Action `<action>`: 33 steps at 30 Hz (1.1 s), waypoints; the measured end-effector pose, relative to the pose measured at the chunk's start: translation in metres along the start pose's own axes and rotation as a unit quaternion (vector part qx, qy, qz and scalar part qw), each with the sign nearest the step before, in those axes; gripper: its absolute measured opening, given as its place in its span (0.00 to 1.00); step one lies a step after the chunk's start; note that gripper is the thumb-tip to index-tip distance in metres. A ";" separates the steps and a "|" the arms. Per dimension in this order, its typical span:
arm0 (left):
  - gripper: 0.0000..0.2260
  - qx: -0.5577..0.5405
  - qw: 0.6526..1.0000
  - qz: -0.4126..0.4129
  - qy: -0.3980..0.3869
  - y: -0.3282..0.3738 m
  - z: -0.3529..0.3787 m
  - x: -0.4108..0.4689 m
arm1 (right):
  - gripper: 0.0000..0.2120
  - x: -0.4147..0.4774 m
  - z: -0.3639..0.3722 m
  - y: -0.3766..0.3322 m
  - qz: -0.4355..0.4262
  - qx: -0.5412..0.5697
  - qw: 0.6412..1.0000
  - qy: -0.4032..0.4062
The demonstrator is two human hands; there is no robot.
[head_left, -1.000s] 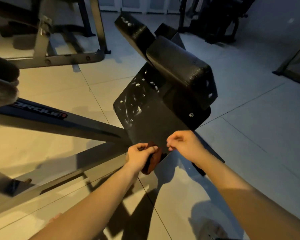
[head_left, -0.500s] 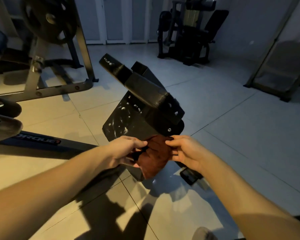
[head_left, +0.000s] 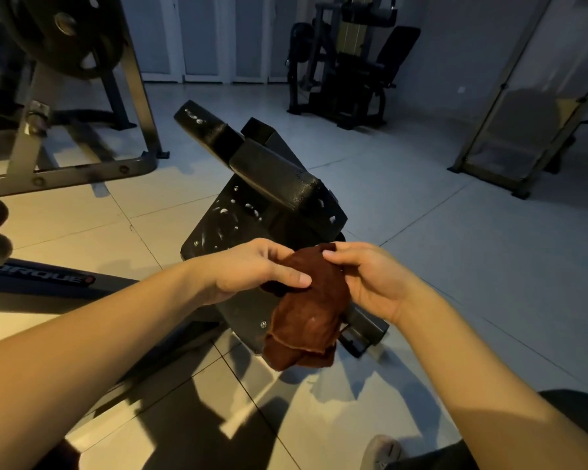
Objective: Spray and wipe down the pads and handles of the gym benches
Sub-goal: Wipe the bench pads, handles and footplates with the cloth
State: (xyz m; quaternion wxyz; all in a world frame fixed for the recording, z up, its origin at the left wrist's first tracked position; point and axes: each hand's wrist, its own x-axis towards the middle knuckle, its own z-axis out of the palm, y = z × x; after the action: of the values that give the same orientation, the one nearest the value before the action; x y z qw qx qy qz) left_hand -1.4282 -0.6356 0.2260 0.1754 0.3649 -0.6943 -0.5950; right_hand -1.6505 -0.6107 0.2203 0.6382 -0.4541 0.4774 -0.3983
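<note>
Left hand [head_left: 252,271]: fingers curl over the brown cloth [head_left: 306,310], gripping it.
Right hand [head_left: 370,278]: fingers pinch the cloth's top edge.
Pad [head_left: 275,174]: black, foam-flecked, behind the hands.

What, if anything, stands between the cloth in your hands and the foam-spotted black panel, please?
Nothing visible does. The left hand and right hand hold the cloth directly in front of the panel's lower part. The foam spots lie just above the left hand, with no object in between.
</note>
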 end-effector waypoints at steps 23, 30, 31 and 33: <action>0.18 -0.261 0.929 -0.186 0.183 -0.020 -0.001 0.005 | 0.26 0.008 -0.007 0.035 0.025 0.072 0.993 0.089; 0.20 -0.276 0.915 -0.150 0.253 -0.015 0.014 0.008 | 0.19 0.000 0.003 0.040 -0.069 -0.164 0.972 0.154; 0.25 -0.261 0.922 -0.142 0.246 -0.014 0.016 0.008 | 0.17 -0.001 0.003 0.039 -0.078 -0.159 0.971 0.163; 0.33 -0.195 0.946 -0.131 0.224 -0.013 0.022 0.008 | 0.14 -0.002 0.001 0.037 -0.082 -0.142 0.971 0.175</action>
State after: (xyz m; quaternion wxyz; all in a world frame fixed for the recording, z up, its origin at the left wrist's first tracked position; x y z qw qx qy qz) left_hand -1.4445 -0.6267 0.2070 0.3152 0.5349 -0.4534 -0.6394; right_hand -1.6473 -0.5984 0.1858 0.4389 -0.5009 0.5943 -0.4508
